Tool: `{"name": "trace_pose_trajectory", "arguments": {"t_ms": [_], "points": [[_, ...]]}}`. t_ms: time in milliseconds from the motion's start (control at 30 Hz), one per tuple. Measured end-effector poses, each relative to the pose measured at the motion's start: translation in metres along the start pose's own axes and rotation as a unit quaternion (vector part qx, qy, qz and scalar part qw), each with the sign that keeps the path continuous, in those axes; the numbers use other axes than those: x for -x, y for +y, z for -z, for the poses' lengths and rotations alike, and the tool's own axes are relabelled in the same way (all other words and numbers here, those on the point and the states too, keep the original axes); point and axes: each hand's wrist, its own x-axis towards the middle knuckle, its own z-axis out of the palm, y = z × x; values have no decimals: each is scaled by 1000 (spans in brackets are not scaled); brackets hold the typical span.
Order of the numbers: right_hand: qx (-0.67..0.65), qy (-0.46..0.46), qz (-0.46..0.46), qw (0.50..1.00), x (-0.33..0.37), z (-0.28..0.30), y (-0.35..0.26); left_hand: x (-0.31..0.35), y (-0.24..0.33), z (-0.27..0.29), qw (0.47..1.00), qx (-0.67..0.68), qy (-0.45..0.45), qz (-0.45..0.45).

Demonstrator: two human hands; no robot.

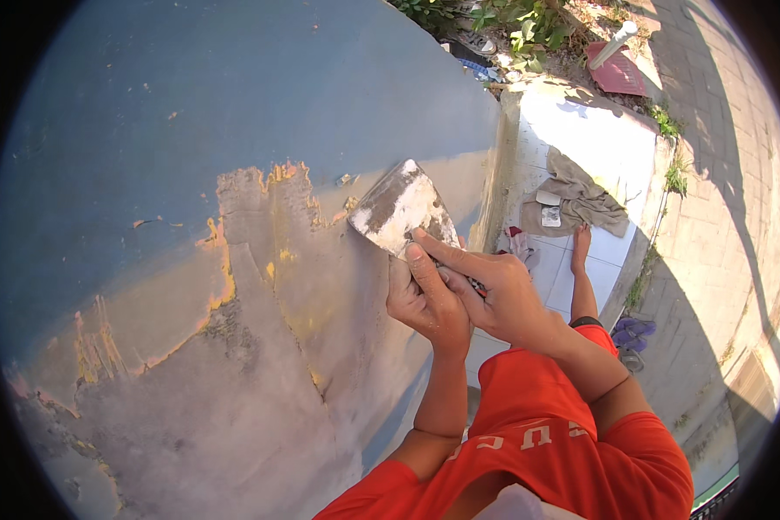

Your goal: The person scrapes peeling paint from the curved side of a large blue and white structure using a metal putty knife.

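Note:
A wide putty knife [414,201], its metal blade smeared with white, is held against the wall [277,95]. The far corner of its blade lies beside a ragged edge of peeling paint [316,204]. My right hand [511,295] is closed around the handle, with the index finger stretched along the blade. Close against it, my left hand [433,303] grips the base of the same tool, thumb on the blade. The wall is blue above and beige lower down. Yellow and orange layers show around a bare grey patch [225,407]; a crack runs through it.
On the right, a white tiled ledge [611,143] carries a crumpled grey cloth [576,195] with small white pieces on it, near my bare foot. Beyond lie a pink dustpan [617,71], plants [537,35], purple slippers [634,331] and a paved path [711,147].

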Motion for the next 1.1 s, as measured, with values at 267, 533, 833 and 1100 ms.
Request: {"name": "trace_pose_trajectory", "arguments": {"t_ms": [267, 533, 833, 1100], "points": [[-6, 0, 29, 1000, -4, -1, 3, -2, 1, -1, 1000, -2, -2, -22], [5, -4, -8, 1000, 8, -4, 4, 6, -8, 5, 1000, 5, -8, -2], [13, 16, 33, 999, 1, -2, -3, 0, 1, 1, 999, 40, 8, 4], [4, 15, -1, 1000, 3, 0, -2, 2, 0, 4, 1000, -9, -10, -21]]}}
